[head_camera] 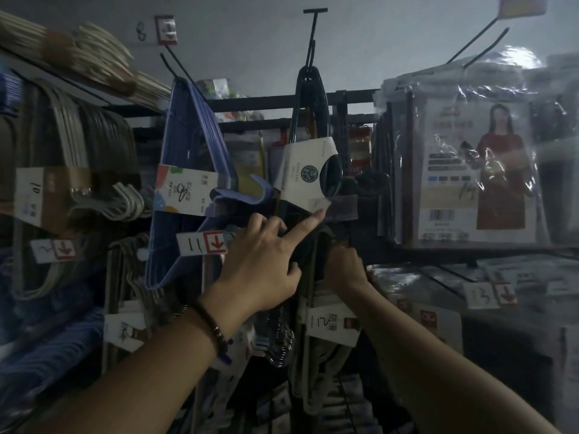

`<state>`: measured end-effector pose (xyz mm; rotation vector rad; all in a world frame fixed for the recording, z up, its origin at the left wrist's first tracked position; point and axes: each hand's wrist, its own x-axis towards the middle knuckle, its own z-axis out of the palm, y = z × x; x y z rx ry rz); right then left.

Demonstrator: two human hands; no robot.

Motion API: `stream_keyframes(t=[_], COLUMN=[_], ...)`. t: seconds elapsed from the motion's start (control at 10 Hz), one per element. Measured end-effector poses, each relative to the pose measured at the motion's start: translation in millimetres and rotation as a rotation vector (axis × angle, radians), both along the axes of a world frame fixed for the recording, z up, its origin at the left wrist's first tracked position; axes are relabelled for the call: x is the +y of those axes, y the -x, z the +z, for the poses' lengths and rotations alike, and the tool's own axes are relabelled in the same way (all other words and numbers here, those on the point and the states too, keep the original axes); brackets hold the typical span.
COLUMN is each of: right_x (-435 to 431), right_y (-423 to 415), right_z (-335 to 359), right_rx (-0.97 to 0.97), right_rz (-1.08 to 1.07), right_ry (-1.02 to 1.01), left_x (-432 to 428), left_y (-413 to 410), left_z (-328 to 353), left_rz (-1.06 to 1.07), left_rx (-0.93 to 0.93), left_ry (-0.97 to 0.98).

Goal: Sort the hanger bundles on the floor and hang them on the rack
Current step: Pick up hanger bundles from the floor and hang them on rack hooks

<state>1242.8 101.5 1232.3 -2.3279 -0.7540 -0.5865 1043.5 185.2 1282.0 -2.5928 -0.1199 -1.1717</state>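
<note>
The head view shows the hanging step under way, not the floor sorting: both hands are raised at the rack (344, 98). The right hand (344, 267) is closed around the top of a dark bundle (313, 355), which hangs down below its fingers with a white label (332, 324) just under the wrist. The left hand (260, 261) lies against the same bundle from the left, its forefinger stretched up and right, the tip touching a clear price strip (338, 208), the other fingers loosely curled; it grips nothing that can be seen. Above the fingertip hangs a dark green bundle (310, 136) on a black hook (313, 39); to the left of the fingers hangs a blue bundle (188, 170). The peg the bundle should go on appears to sit behind the hands and cannot be made out. The next move likely calls for lifting the bundle's hooks over that peg's tip, the left hand steadying, then letting the weight settle. The floor is out of view.
</note>
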Motion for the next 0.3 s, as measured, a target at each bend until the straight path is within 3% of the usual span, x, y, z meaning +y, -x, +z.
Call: stream_keyframes(t=[0.1,0.2,0.3], right_x=[-0.7,-8.9,-34.2], right_y=[-7.2,-0.5,23.5], right_z=[-3.2,-12.3,-47.4], right_rx=[0.016,0.071,-0.033], right_rz=[0.076,0.13,0.186], right_ry=[0.011,-0.118,-0.327], left_x=[-3.2,-9.0,-11.8], left_y=[1.6,4.2,12.5], left_z=[-1.6,-4.2,-10.4], left_rz=[-0.002,-0.001,0.012], left_rx=[0.009,-0.005,-0.017], left_ry=[0.047,0.087,0.089])
